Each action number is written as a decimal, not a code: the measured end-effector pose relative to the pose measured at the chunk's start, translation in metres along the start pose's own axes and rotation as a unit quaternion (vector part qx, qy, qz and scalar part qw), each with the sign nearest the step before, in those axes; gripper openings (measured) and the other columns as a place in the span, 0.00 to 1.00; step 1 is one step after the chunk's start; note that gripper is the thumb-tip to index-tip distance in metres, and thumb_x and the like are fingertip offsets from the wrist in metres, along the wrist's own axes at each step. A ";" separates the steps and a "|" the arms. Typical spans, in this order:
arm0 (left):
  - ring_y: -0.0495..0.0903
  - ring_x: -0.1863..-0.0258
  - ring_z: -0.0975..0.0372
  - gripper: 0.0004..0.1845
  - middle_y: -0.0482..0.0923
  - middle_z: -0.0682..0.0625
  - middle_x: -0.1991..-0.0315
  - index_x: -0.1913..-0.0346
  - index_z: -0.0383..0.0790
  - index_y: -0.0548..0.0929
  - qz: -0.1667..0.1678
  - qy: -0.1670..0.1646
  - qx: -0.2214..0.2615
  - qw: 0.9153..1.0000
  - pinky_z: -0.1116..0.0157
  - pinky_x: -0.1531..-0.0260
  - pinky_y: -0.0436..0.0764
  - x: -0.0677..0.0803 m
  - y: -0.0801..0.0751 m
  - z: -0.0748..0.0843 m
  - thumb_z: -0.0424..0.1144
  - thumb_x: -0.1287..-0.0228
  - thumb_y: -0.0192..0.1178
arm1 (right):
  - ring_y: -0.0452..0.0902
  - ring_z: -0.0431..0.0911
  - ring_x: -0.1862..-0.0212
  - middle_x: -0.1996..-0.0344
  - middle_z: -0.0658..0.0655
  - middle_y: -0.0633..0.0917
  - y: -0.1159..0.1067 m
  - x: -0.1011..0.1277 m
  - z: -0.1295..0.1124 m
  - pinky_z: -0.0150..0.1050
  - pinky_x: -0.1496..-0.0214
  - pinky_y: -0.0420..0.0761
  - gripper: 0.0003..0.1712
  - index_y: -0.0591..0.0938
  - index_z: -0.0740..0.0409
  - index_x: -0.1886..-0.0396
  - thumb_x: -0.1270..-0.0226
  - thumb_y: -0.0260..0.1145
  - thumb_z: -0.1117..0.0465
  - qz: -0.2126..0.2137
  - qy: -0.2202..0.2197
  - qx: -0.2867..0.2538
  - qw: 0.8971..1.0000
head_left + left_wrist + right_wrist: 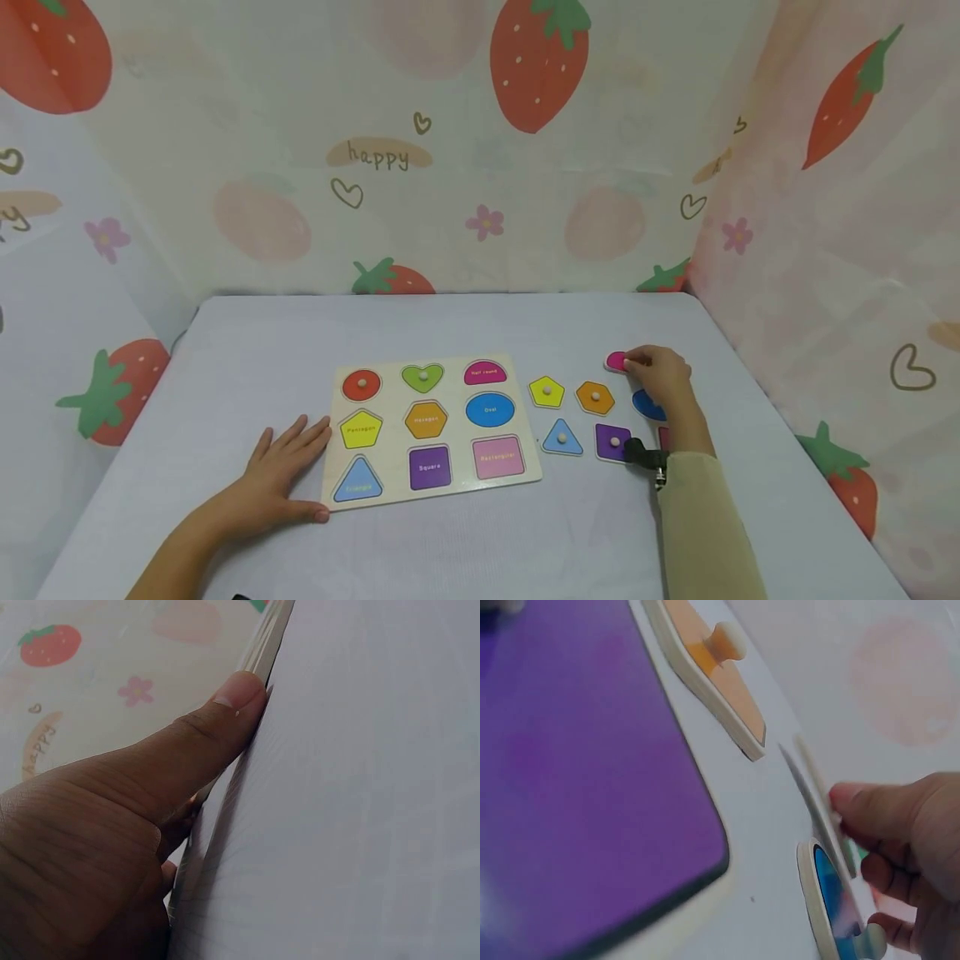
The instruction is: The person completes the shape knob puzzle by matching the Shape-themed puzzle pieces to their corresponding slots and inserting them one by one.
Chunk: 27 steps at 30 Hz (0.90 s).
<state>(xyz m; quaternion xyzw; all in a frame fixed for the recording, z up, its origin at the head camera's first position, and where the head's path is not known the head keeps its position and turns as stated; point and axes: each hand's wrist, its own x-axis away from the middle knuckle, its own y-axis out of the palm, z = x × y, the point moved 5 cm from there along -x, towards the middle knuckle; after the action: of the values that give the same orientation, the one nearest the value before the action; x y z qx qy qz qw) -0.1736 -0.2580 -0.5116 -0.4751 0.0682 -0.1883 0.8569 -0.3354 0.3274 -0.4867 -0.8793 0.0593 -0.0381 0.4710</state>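
My right hand [663, 375] pinches a magenta half-round puzzle piece [616, 361] at the back right of the table. In the right wrist view the thumb and fingertips of the right hand [922, 832] meet at that half-round piece [829, 810], seen nearly edge-on and blurred. At the left edge of a wooden shape puzzle board [393, 433] lies my left hand [273, 475], fingers spread and thumb at the near corner. The left wrist view has the thumb of the left hand [135, 787] against the board's edge. A red circle [362, 385] and green heart [422, 377], both knobbed, sit in the board.
Right of the board lie a yellow pentagon [547, 392], orange hexagon [595, 397], blue triangle [562, 438] and purple square [612, 442]. A blue oval [647, 406] and a pink piece [663, 437] are partly behind the right arm. Printed cloth walls surround the white table [480, 542].
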 end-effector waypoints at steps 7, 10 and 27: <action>0.40 0.19 0.40 0.65 0.53 0.44 0.18 0.20 0.41 0.60 -0.001 0.002 -0.002 1.000 0.35 0.26 0.24 0.000 0.001 -0.001 0.70 0.58 0.75 | 0.75 0.57 0.50 0.50 0.63 0.86 -0.015 0.003 -0.016 0.56 0.43 0.74 0.18 0.86 0.58 0.45 0.23 0.64 0.51 0.030 -0.025 -0.023 0.999; 0.40 0.19 0.39 0.65 0.52 0.44 0.18 0.20 0.41 0.60 -0.002 0.001 -0.001 1.000 0.36 0.26 0.24 0.000 0.001 -0.001 0.70 0.58 0.75 | 0.76 0.56 0.52 0.52 0.62 0.87 -0.021 0.006 -0.027 0.52 0.46 0.77 0.19 0.86 0.58 0.46 0.23 0.64 0.49 0.045 -0.051 -0.025 0.997; 0.40 0.19 0.39 0.65 0.52 0.44 0.18 0.19 0.41 0.59 -0.004 0.005 0.002 1.000 0.35 0.26 0.24 0.001 -0.001 0.003 0.69 0.57 0.75 | 0.73 0.54 0.48 0.53 0.59 0.86 -0.023 0.019 -0.095 0.50 0.47 0.74 0.16 0.88 0.57 0.48 0.26 0.67 0.52 0.049 -0.124 -0.045 0.990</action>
<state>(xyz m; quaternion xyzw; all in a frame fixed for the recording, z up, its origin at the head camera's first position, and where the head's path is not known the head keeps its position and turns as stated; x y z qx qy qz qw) -0.1726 -0.2566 -0.5088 -0.4723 0.0701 -0.1938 0.8570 -0.3267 0.2595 -0.4149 -0.8937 0.0453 0.0973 0.4356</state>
